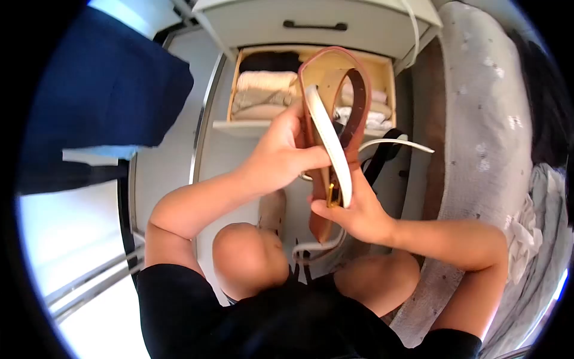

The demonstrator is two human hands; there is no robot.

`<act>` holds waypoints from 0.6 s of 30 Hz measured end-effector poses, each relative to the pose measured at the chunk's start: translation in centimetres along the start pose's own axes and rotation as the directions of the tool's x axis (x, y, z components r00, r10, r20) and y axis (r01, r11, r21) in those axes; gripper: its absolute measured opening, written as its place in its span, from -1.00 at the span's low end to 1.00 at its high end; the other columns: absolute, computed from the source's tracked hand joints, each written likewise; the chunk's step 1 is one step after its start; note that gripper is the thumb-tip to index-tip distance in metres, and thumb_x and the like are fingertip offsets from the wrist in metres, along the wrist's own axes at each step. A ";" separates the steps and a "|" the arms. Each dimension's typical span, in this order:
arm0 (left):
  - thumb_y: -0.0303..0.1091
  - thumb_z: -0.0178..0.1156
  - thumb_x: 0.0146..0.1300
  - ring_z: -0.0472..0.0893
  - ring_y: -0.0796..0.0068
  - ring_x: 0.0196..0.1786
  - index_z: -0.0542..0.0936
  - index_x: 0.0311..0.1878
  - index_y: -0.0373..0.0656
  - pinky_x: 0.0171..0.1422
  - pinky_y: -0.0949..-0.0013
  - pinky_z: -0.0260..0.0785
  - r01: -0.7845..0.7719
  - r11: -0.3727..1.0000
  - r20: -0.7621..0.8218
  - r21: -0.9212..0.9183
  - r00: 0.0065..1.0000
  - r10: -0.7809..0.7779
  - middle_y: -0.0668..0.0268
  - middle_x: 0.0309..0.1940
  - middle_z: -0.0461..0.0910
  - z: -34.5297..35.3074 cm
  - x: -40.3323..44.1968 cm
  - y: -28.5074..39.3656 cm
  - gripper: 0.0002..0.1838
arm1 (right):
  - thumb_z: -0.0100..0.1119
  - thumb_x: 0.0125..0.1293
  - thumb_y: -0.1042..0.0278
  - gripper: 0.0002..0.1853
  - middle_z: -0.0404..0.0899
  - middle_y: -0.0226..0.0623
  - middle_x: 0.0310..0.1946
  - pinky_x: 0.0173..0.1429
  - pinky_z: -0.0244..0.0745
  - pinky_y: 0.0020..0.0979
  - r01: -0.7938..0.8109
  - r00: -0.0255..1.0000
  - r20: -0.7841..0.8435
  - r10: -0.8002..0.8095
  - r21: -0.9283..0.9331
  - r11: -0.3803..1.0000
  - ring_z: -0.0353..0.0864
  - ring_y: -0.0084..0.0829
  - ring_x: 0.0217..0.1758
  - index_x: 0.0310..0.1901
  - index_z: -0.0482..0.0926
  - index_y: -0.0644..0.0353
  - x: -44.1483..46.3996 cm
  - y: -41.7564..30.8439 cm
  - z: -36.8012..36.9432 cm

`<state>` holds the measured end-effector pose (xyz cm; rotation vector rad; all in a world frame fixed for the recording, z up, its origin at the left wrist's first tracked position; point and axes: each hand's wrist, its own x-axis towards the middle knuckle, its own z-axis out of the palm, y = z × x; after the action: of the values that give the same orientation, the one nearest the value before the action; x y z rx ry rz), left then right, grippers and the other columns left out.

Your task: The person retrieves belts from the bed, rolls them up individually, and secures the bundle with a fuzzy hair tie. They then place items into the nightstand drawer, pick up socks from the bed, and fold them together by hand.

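Several belts are bunched together between my two hands, in front of an open drawer. My left hand is closed round the upper part of the bundle, its thumb across a white belt. Lower down, my right hand grips the bundle beside a gold buckle. A brown belt loops upward over the drawer. One white strap end sticks out to the right, near a black strap. Another pale strap hangs below my hands.
Folded clothes lie in the open wooden drawer, below a closed drawer with a dark handle. Dark blue fabric hangs at the left. A bed or couch with a grey cover stands at the right. My bent knees are below.
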<state>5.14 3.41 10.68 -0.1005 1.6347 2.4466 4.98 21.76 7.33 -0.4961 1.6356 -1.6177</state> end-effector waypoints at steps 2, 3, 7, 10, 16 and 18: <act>-0.62 0.24 0.04 0.59 0.45 -0.15 0.31 0.05 -0.24 -0.03 0.35 0.48 0.009 1.000 -0.106 -0.026 0.994 -0.011 0.25 -0.21 0.53 -1.3 -1.2 -2.1 -0.51 | 0.34 0.18 0.36 -0.21 0.28 -0.18 0.12 0.30 0.25 -0.33 -0.045 0.981 0.181 0.062 -0.098 0.994 0.30 -0.40 0.20 0.31 0.04 0.32 1.4 2.3 -0.5; -0.62 0.22 0.04 0.59 0.45 -0.18 0.32 0.04 -0.24 -0.06 0.36 0.49 0.028 0.998 -0.165 -0.059 0.986 -0.037 0.24 -0.23 0.53 -2.1 -2.1 -3.1 -0.52 | 0.30 0.20 0.38 -0.35 0.38 -0.21 0.02 0.21 0.33 -0.35 -0.028 0.966 0.251 0.060 -0.130 0.991 0.39 -0.42 0.10 0.25 0.17 0.31 1.8 3.6 -0.7; -0.57 0.17 0.09 0.49 0.52 -0.42 0.33 -0.03 -0.25 -0.32 0.45 0.36 0.233 0.972 -0.307 -0.027 0.924 -0.229 0.27 -0.38 0.49 -4.3 -6.4 -5.5 -0.64 | 0.07 0.30 0.39 -0.69 0.48 -0.22 -0.17 0.04 0.40 -0.33 -0.089 0.845 0.443 0.299 -0.435 0.896 0.50 -0.34 -0.11 0.05 0.42 0.27 3.5 5.9 -1.6; -0.49 0.17 0.14 0.43 0.57 -0.51 0.39 -0.17 -0.24 -0.39 0.49 0.28 0.292 0.955 -0.365 0.047 0.895 -0.256 0.30 -0.45 0.47 -6.3 -9.4 -7.7 -0.78 | 0.01 0.30 0.42 -0.39 0.38 0.19 0.13 0.30 0.23 -0.20 0.071 0.830 0.532 0.170 -0.402 0.913 0.38 0.03 0.22 0.35 0.10 0.39 4.9 6.7 -2.9; -0.44 0.21 0.15 0.48 0.61 -0.28 0.46 -0.23 -0.17 -0.12 0.45 0.34 0.388 0.896 -0.326 0.218 0.894 -0.308 0.42 -0.38 0.48 -9.5 -11.9 -11.9 -0.85 | 0.06 0.25 0.47 -0.78 0.52 -0.29 -0.50 -0.28 0.38 -0.45 0.009 0.949 0.291 0.120 -0.408 0.913 0.46 -0.47 -0.43 -0.07 0.52 0.27 6.1 -0.5 -3.2; -0.41 0.22 0.17 0.49 0.59 -0.12 0.48 -0.04 -0.23 0.04 0.44 0.34 0.493 0.798 -0.306 0.348 0.864 -0.400 0.38 -0.22 0.55 -10.5 -12.1 -13.2 -0.71 | 0.13 0.21 0.47 -0.83 0.54 -0.36 -0.48 -0.28 0.37 -0.50 0.157 0.916 0.400 0.017 -0.397 0.905 0.46 -0.57 -0.40 -0.16 0.55 0.27 6.5 -3.4 -3.2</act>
<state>19.08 -2.93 -3.32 -0.6371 1.9159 1.7403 -2.29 18.63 8.71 -1.0471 1.6590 -1.1045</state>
